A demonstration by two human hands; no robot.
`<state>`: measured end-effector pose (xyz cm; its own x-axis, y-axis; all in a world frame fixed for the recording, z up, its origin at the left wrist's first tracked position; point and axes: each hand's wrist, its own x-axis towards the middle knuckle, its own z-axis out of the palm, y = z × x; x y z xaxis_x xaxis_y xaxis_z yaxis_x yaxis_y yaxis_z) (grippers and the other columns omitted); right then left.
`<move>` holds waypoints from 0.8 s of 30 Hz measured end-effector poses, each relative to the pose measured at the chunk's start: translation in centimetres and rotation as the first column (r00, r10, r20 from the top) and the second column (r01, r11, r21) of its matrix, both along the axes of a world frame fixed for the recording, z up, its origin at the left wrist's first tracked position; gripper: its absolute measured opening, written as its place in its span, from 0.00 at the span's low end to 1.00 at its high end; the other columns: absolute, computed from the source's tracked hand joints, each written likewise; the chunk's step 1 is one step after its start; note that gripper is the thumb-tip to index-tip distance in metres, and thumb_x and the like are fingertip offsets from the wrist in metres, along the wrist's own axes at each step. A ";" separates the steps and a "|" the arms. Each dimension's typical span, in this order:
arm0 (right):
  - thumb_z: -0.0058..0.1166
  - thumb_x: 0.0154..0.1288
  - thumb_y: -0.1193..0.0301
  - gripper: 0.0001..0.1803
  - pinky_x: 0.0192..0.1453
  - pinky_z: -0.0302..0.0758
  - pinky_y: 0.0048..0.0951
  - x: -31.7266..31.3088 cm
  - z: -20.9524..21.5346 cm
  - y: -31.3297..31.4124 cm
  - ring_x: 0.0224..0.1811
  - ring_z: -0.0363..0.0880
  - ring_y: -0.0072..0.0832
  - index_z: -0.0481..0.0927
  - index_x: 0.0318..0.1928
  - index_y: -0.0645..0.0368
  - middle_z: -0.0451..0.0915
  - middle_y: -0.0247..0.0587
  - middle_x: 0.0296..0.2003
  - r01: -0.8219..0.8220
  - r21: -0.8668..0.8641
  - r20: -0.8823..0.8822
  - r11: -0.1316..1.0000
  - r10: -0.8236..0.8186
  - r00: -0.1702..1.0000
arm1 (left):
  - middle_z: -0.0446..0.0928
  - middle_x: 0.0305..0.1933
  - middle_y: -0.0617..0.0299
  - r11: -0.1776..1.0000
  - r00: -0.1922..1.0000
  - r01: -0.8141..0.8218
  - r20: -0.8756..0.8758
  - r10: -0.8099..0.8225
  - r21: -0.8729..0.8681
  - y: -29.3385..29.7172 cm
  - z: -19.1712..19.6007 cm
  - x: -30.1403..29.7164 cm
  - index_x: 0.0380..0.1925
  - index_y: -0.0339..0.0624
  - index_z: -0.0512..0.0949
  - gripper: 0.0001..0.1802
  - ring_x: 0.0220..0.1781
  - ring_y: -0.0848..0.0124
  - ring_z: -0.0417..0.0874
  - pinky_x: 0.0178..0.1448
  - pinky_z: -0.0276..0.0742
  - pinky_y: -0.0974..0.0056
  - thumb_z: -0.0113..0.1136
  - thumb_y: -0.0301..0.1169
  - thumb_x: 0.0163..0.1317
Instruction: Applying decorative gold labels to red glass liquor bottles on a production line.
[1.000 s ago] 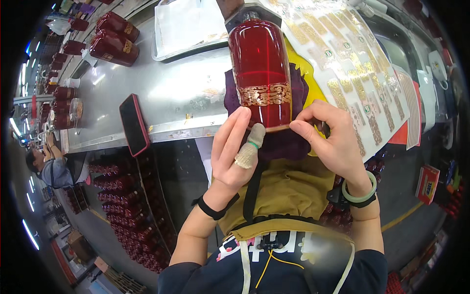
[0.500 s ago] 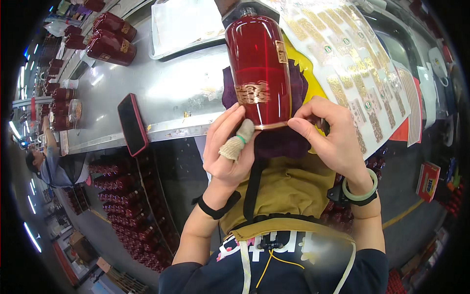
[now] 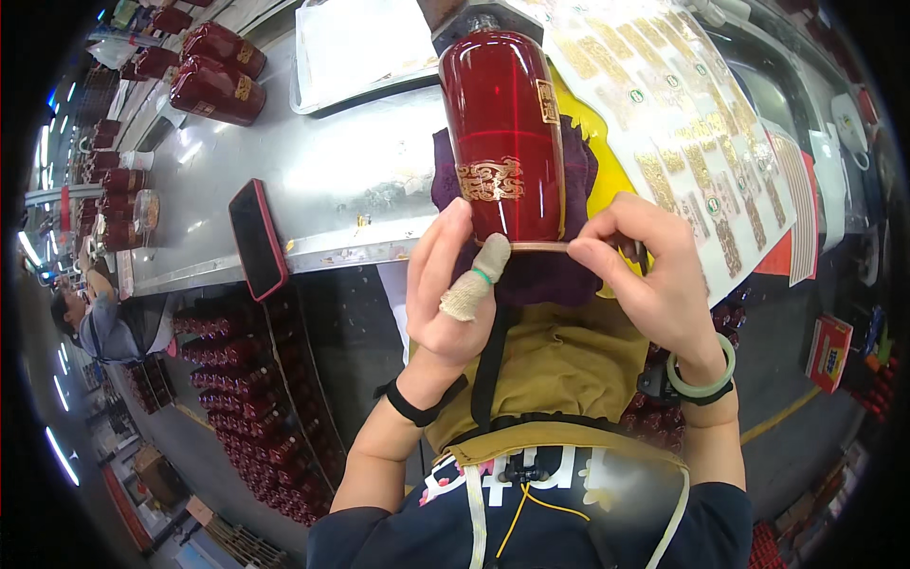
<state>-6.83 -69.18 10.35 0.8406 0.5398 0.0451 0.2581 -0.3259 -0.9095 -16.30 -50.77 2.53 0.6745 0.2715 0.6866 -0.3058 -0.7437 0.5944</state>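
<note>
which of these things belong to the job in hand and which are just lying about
Seemingly in use:
large red bottle, by the left hand
thin strip along its base, one end at the right hand
purple cloth beneath the bottle
probably the gold-patterned sheet beside it

Seemingly lying about:
phone near the table edge
red box, far right

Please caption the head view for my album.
Left hand and right hand at the base of a red bottle, beside a sheet of gold labels.
</note>
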 end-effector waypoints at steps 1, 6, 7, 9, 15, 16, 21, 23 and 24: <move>0.68 0.65 0.75 0.07 0.35 0.71 0.32 -0.1 0.3 -0.1 0.29 0.77 0.32 0.83 0.34 0.66 0.80 0.43 0.28 -0.026 -0.002 0.015 1.000 0.026 1.000 | 0.80 0.63 0.42 0.975 0.998 0.007 -0.054 -0.019 -0.221 -0.3 -0.2 0.0 0.53 0.24 0.82 0.21 0.65 0.49 0.83 0.65 0.87 0.53 0.69 0.09 0.58; 0.69 0.64 0.75 0.07 0.35 0.71 0.33 -0.1 0.4 -0.2 0.28 0.76 0.31 0.83 0.33 0.65 0.79 0.42 0.26 -0.023 0.039 0.041 0.999 0.021 0.999 | 0.81 0.63 0.42 0.991 0.999 -0.018 -0.033 0.014 -0.135 -0.1 -0.5 -0.1 0.56 0.22 0.81 0.24 0.61 0.53 0.86 0.64 0.87 0.56 0.70 0.09 0.58; 0.68 0.64 0.75 0.07 0.35 0.71 0.32 0.0 0.2 -0.2 0.28 0.76 0.31 0.83 0.33 0.66 0.79 0.42 0.26 -0.017 0.015 0.028 1.000 0.016 0.999 | 0.82 0.61 0.41 0.997 0.999 -0.035 -0.031 0.033 -0.066 0.0 -0.4 -0.2 0.56 0.22 0.81 0.24 0.60 0.53 0.87 0.63 0.88 0.56 0.70 0.09 0.57; 0.68 0.65 0.75 0.07 0.35 0.71 0.32 0.1 -0.2 -0.2 0.28 0.76 0.31 0.83 0.33 0.66 0.79 0.42 0.26 -0.010 -0.007 0.029 1.000 0.010 1.000 | 0.83 0.60 0.41 0.999 0.998 -0.054 -0.027 0.054 0.004 0.2 -0.3 -0.2 0.55 0.22 0.81 0.24 0.58 0.54 0.87 0.62 0.88 0.57 0.71 0.09 0.57; 0.67 0.66 0.74 0.08 0.36 0.71 0.32 0.4 -1.1 -0.1 0.28 0.77 0.31 0.82 0.33 0.66 0.79 0.43 0.27 0.008 -0.053 0.014 0.999 -0.007 1.000 | 0.85 0.58 0.44 0.991 0.999 -0.048 0.003 0.048 0.126 0.0 0.2 0.0 0.44 0.28 0.87 0.15 0.59 0.48 0.86 0.59 0.89 0.55 0.70 0.11 0.55; 0.67 0.66 0.74 0.08 0.36 0.72 0.32 0.4 -1.1 -0.1 0.28 0.77 0.32 0.82 0.33 0.67 0.80 0.43 0.27 0.011 -0.043 0.010 0.999 -0.011 1.000 | 0.84 0.59 0.43 0.986 0.999 -0.052 0.008 0.051 0.156 0.0 0.3 0.1 0.43 0.29 0.87 0.14 0.62 0.47 0.84 0.60 0.88 0.54 0.70 0.10 0.55; 0.67 0.66 0.73 0.09 0.36 0.72 0.33 0.7 -1.4 -0.1 0.29 0.78 0.32 0.83 0.34 0.67 0.80 0.44 0.28 0.006 -0.052 0.009 0.999 -0.006 1.000 | 0.83 0.60 0.44 0.949 0.998 -0.070 0.024 0.066 0.307 -0.2 1.3 0.4 0.49 0.25 0.85 0.20 0.65 0.47 0.82 0.65 0.83 0.50 0.74 0.14 0.54; 0.68 0.66 0.73 0.09 0.36 0.72 0.33 0.7 -1.6 0.0 0.29 0.78 0.32 0.83 0.34 0.67 0.80 0.44 0.27 0.013 -0.039 0.015 0.999 -0.013 1.000 | 0.84 0.59 0.45 0.959 1.000 -0.023 0.009 0.021 0.282 -0.2 1.7 0.5 0.49 0.26 0.85 0.20 0.64 0.48 0.82 0.65 0.83 0.51 0.74 0.15 0.54; 0.68 0.66 0.73 0.09 0.36 0.72 0.33 0.6 -1.6 0.1 0.29 0.78 0.32 0.83 0.34 0.67 0.80 0.44 0.27 0.009 -0.035 0.021 0.999 -0.009 1.000 | 0.84 0.59 0.46 0.965 1.000 0.026 -0.012 -0.024 0.261 -0.2 1.9 0.5 0.49 0.27 0.85 0.20 0.64 0.48 0.83 0.65 0.83 0.51 0.74 0.15 0.54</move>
